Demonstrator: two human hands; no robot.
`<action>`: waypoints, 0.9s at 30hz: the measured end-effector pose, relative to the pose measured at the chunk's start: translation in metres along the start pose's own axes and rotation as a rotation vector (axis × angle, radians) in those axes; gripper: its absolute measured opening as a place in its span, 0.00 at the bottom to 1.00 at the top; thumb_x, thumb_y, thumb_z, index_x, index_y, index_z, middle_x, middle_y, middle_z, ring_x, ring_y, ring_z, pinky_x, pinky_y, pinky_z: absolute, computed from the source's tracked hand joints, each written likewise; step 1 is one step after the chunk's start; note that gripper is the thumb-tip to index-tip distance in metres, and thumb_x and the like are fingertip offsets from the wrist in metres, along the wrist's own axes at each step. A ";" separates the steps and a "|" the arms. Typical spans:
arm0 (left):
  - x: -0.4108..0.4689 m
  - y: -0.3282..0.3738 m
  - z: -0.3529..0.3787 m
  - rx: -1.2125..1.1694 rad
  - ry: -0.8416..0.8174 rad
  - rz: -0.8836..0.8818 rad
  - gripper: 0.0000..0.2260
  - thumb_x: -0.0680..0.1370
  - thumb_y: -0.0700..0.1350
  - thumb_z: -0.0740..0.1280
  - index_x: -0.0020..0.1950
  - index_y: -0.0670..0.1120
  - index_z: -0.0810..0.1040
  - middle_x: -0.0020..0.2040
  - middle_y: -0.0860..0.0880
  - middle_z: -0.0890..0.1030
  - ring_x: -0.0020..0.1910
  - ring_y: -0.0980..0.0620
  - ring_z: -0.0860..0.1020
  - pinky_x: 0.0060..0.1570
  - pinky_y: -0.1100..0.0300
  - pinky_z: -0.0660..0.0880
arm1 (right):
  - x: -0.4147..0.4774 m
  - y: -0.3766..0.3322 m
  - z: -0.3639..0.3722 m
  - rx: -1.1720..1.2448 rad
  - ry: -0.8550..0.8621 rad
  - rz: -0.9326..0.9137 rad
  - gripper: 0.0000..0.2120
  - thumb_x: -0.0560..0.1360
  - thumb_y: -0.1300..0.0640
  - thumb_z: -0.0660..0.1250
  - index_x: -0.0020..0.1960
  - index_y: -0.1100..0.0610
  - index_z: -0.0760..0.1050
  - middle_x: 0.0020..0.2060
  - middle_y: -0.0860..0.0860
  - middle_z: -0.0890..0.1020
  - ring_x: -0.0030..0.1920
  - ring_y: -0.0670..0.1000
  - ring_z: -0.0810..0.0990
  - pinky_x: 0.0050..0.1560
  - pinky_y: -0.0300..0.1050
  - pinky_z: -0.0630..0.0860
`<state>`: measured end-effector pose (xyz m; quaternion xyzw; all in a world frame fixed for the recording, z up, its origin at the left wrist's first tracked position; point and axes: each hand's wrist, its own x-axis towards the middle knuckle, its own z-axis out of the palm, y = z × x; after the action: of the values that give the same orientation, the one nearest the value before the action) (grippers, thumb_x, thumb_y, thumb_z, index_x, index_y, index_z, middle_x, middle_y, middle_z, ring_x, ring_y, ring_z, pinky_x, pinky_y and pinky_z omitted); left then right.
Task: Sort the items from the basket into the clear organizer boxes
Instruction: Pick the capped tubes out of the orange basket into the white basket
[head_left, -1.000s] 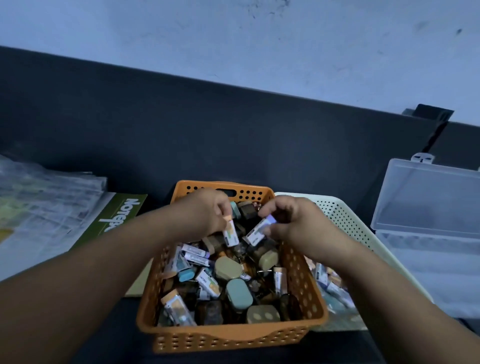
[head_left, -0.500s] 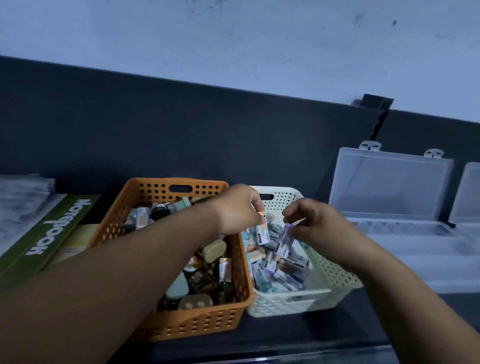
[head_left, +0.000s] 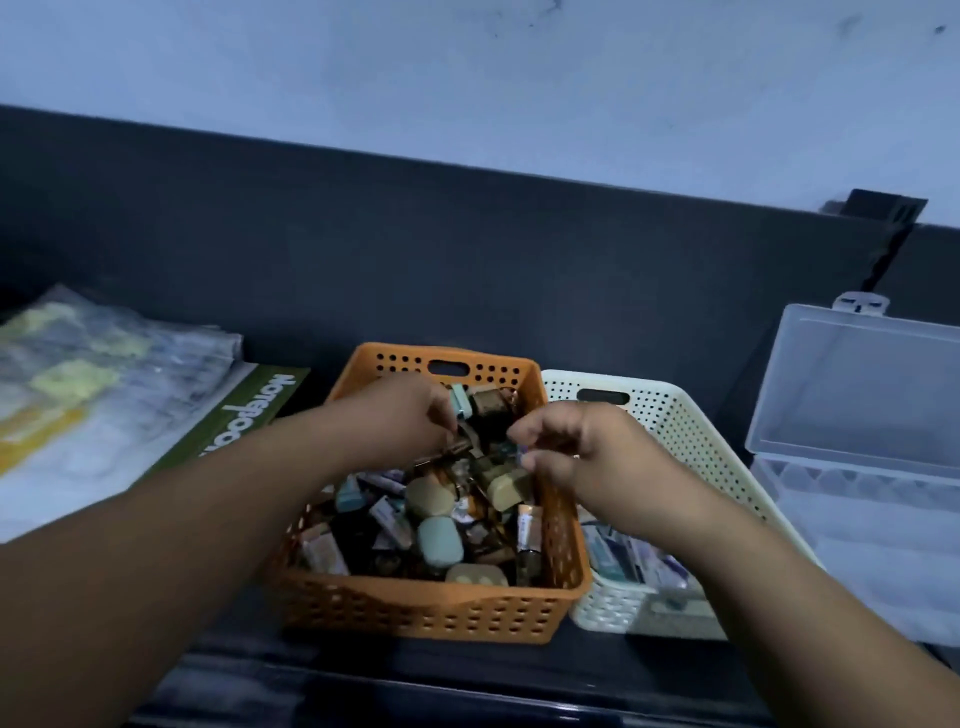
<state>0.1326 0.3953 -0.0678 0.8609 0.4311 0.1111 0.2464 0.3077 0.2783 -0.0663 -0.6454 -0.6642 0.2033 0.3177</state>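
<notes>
1. The orange basket (head_left: 431, 605) is found at the centre of the dark table (head_left: 363, 691). It is filled with small items (head_left: 439, 540), namely teal and beige cases and labelled packs, heaped loosely.
2. The left hand (head_left: 410, 421) is held over the back of the orange basket, fingers curled downward among the items. Whether anything is gripped cannot be told.
3. The right hand (head_left: 576, 452) is held over the basket's back right corner, thumb and forefinger drawn close together. A small pale speck is seen between them, but a pinch cannot be confirmed.
4. A white basket (head_left: 691, 431) is set just beside the orange basket on its right. Labelled packs are seen in it.
5. The clear organizer box (head_left: 852, 525) is placed to the right of the white basket, with its lid raised and compartments visible in its base.
6. A green book (head_left: 249, 415) is noted left of the orange basket, partly covered by plastic-wrapped papers (head_left: 104, 384).
</notes>
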 end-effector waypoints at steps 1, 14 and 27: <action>-0.004 -0.007 -0.001 0.026 -0.033 -0.009 0.05 0.77 0.44 0.68 0.51 0.51 0.82 0.50 0.54 0.80 0.50 0.55 0.77 0.48 0.61 0.73 | 0.003 -0.003 0.006 -0.052 -0.031 -0.011 0.09 0.74 0.61 0.71 0.50 0.49 0.80 0.44 0.42 0.82 0.44 0.38 0.79 0.47 0.33 0.75; -0.010 -0.027 -0.005 0.540 -0.325 0.023 0.14 0.78 0.48 0.66 0.64 0.54 0.75 0.61 0.53 0.77 0.62 0.50 0.73 0.66 0.52 0.64 | 0.033 -0.023 0.047 -0.427 -0.266 0.025 0.16 0.74 0.54 0.71 0.61 0.48 0.77 0.55 0.47 0.81 0.52 0.48 0.79 0.54 0.43 0.77; -0.011 -0.024 0.003 0.721 -0.290 0.150 0.05 0.75 0.36 0.60 0.41 0.44 0.70 0.48 0.43 0.76 0.46 0.46 0.73 0.41 0.53 0.71 | 0.030 -0.021 0.043 -0.265 -0.148 0.098 0.09 0.74 0.52 0.71 0.54 0.47 0.79 0.46 0.43 0.81 0.45 0.42 0.79 0.39 0.29 0.70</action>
<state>0.1105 0.3974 -0.0828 0.9281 0.3389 -0.1525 -0.0223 0.2645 0.3124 -0.0781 -0.6966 -0.6745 0.1761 0.1696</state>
